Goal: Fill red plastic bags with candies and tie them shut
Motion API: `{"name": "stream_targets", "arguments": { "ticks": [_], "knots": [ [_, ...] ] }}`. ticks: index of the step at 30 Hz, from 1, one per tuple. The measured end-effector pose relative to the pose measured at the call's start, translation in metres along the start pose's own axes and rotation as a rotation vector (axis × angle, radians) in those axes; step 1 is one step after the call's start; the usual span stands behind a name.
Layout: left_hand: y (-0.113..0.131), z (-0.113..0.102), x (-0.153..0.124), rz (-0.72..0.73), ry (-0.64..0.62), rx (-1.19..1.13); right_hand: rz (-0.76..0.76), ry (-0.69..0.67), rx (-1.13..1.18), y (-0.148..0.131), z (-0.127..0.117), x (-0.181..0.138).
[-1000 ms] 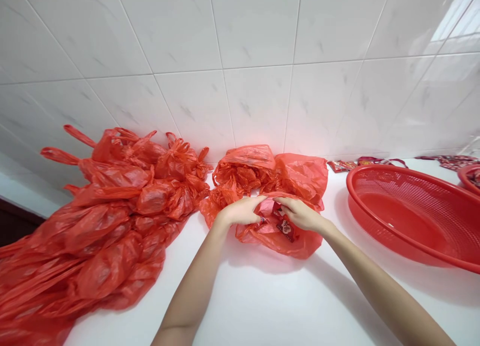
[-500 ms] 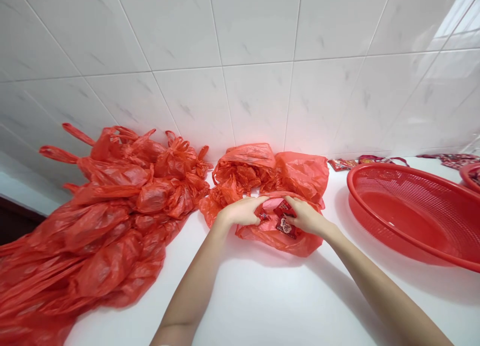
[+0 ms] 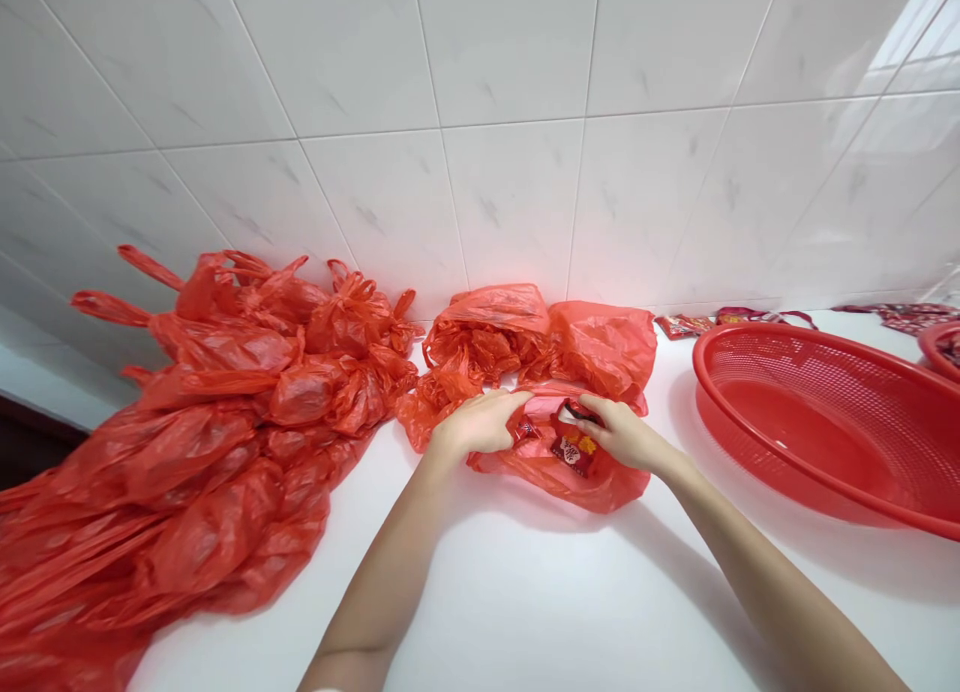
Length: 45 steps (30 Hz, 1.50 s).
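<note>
A thin red plastic bag point(image 3: 551, 485) lies with its mouth open on the white table. My left hand point(image 3: 484, 424) is closed on the left side of its rim, its fingertips inside the mouth. At the right side of the mouth, my right hand point(image 3: 619, 432) pinches a small dark packet point(image 3: 579, 412) between thumb and fingers. Just below that, a dark red snack packet point(image 3: 574, 450) with yellow and pale print shows inside the bag. Another small red packet point(image 3: 525, 429) lies by my left fingertips, partly hidden.
Many filled red bags point(image 3: 225, 452) are heaped at the left. Crumpled red bags point(image 3: 487, 332) lie behind the open one. A red perforated basket point(image 3: 810, 452) stands at the right, with small packets point(image 3: 684, 326) behind it along the tiled wall point(image 3: 517, 202).
My right hand has shifted slightly right and now shows a small dark packet in its fingers. More of the dark red packet in the bag is visible. My left hand stays put.
</note>
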State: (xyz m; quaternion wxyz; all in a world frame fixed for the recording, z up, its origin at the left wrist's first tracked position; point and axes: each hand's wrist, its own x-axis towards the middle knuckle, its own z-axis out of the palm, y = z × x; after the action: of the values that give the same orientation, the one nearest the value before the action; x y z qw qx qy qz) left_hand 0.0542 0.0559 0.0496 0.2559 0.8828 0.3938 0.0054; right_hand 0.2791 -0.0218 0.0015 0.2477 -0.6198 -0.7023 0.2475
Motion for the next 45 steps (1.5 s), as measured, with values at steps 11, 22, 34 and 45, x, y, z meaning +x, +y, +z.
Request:
{"name": "stream_targets", "arguments": {
  "ticks": [11, 22, 34, 45],
  "knots": [
    [0.029, -0.005, -0.009, 0.261, 0.186, -0.193, -0.050, 0.020, 0.818, -0.017, 0.003, -0.012],
    [0.032, -0.003, -0.008, 0.350, 0.146, -0.540, -0.077, 0.033, 0.877, -0.024, 0.004, -0.023],
    [0.037, 0.001, -0.004, 0.262, 0.137, -0.821, -0.079, 0.353, 1.213, -0.026, 0.007, -0.025],
    [0.036, -0.005, -0.007, 0.276, 0.195, -0.982, -0.209, 0.101, 0.999, -0.019, 0.007, -0.036]
  ]
}}
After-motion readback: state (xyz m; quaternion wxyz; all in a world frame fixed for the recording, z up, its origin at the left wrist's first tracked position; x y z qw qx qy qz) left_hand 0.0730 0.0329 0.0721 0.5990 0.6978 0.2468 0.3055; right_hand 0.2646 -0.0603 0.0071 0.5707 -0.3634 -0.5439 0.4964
